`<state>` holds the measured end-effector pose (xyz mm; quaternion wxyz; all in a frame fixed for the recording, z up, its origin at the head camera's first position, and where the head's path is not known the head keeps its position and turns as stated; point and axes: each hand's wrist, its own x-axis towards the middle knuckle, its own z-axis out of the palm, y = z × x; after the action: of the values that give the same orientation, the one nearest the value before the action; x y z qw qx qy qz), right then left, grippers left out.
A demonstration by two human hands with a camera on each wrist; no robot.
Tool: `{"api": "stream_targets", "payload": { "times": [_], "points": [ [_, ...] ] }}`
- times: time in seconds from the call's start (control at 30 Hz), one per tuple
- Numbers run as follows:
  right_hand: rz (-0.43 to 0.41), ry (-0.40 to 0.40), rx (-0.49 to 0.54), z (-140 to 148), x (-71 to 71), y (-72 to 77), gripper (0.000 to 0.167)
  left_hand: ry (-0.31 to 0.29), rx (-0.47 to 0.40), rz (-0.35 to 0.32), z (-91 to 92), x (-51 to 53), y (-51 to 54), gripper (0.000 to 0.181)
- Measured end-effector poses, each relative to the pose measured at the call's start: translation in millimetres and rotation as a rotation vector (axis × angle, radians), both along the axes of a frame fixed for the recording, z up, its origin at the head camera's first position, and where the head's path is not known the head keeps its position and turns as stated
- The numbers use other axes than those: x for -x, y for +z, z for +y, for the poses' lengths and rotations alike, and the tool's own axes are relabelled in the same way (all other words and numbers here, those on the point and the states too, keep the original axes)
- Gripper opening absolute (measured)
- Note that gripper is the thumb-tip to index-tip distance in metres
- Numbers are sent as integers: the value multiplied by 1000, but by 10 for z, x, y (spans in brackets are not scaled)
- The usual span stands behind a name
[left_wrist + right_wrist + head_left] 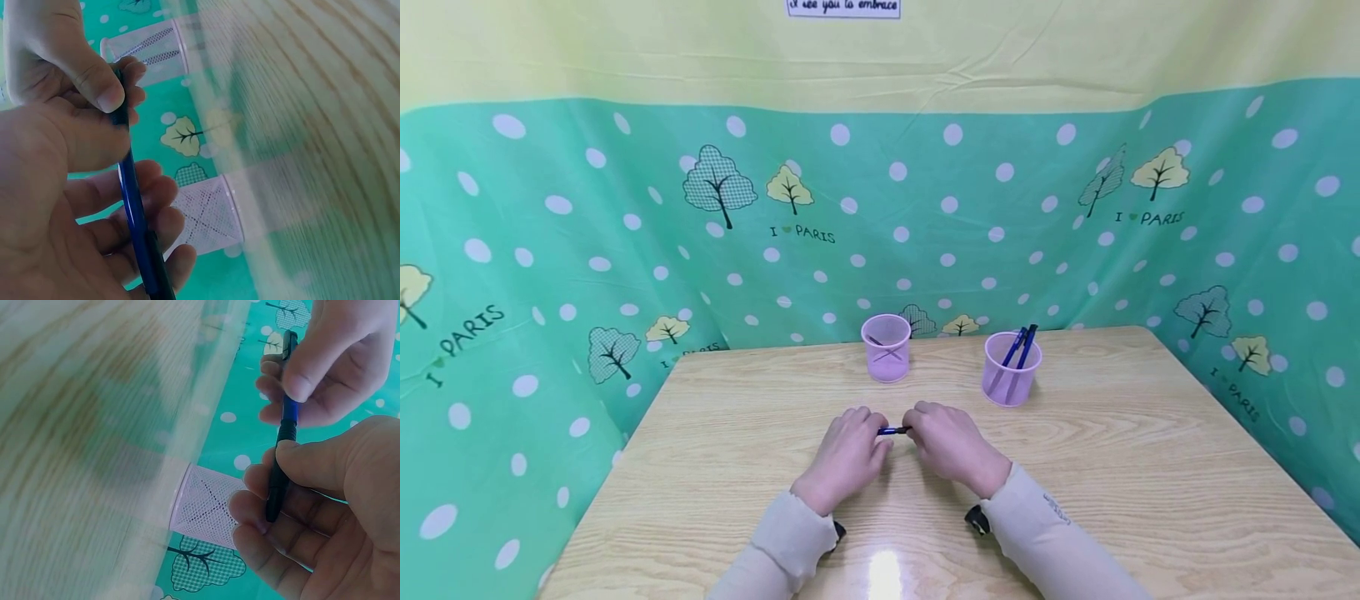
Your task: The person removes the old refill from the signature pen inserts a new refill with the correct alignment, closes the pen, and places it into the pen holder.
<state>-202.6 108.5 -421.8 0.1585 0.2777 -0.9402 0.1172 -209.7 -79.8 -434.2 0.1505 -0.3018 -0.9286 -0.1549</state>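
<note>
A dark blue pen [891, 431] with black ends spans the gap between both hands over the table's middle. My left hand [847, 454] pinches its clip end between thumb and fingers; the left wrist view shows the clip on the pen [132, 200] lying across those fingers. At the other end, my right hand [951, 442] pinches the black ribbed grip, plain in the right wrist view, where the pen [289, 412] slants down to a black end. Fingertips hide parts of the barrel.
Behind the hands stand two pink mesh cups on the wooden table [737, 467]. The right cup [1011, 392] holds two blue pens [1021, 346]. Thin dark lines show in the left cup [887, 367]; I cannot tell what they are. A green dotted cloth [925, 217] hangs around the table.
</note>
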Motion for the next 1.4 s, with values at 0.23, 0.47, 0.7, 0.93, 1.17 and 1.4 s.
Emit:
{"api": "stream_targets", "payload": {
  "times": [0.23, 0.47, 0.7, 0.93, 1.17, 1.4],
  "points": [
    [-3, 1, -2, -6, -8, 9, 8, -1, -45, -1, -9, -1, 9, 34],
    [-3, 7, -3, -15, -11, 2, 8, -4, -63, 21, -13, 7, 19, 32],
    [-6, 7, -6, -22, -21, 8, 7, -3, -59, 7, -15, 1, 21, 28],
    [-4, 8, 1, -22, -23, 15, 7, 21, -29, 33, -10, 8, 26, 22],
    [7, 7, 2, -11, -15, 4, 7, 23, -14, 33, -6, 4, 39, 16],
    [5, 3, 5, -9, -16, 5, 6, 12, -2, 17, 1, 2, 37, 13]
  ]
}}
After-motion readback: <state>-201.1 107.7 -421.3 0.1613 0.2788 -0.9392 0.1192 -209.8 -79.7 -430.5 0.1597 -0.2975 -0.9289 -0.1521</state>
